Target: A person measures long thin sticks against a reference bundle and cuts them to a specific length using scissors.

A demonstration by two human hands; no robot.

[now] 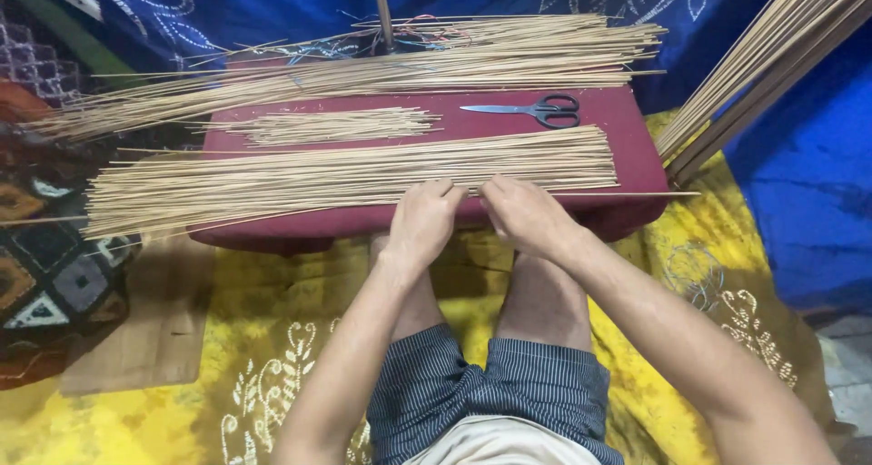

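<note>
Your left hand [423, 220] and right hand [524, 212] rest curled, fingers pinching the near edge of the long stick bundle [345, 179] lying across the maroon desk [627, 133], scissors [536, 111] beyond.

Probably a home craft corner, worked from the floor: yellow patterned cloth [708, 274] spread underfoot, blue printed fabric [227, 11] hung behind, a patchwork textile [45, 265] at one side. Low maroon-covered table [627, 120] heaped with long thin bamboo sticks [345, 179], black-handled scissors [536, 111] beside them, more sticks leaning at far right [772, 56].
</note>
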